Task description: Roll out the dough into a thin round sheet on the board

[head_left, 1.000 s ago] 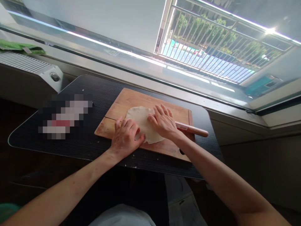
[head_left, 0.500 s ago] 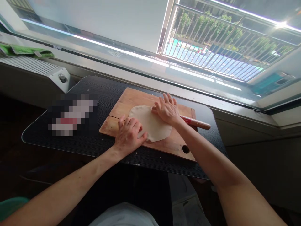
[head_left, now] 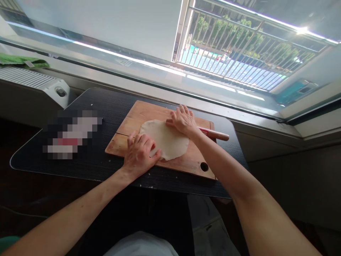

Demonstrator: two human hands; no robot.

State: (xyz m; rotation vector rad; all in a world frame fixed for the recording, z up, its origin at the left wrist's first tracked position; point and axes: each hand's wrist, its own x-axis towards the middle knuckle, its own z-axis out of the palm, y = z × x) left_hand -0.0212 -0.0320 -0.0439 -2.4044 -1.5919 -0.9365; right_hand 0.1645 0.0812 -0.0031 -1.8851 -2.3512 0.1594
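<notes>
A thin, pale sheet of dough point(head_left: 167, 140) lies on a wooden cutting board point(head_left: 133, 117). My left hand point(head_left: 140, 152) is at the dough's near left edge, its fingers curled and its thumb pinching the edge. Across the far right part of the dough lies a wooden rolling pin point(head_left: 217, 135), its handle end pointing right past the board. My right hand point(head_left: 183, 120) rests flat on the pin, fingers stretched out over it and not wrapped round. The palm hides part of the pin.
The board sits on a dark table point(head_left: 87, 142) with rounded corners. A blurred-out object point(head_left: 76, 135) lies on its left. Behind the table run a window sill point(head_left: 128, 82) and glass. A white radiator point(head_left: 50, 83) with a green cloth point(head_left: 23, 61) stands at the far left.
The camera view has shifted, so everything sits a little further left. My right hand and the rolling pin have moved slightly away from me over the dough. My left hand keeps its pinch.
</notes>
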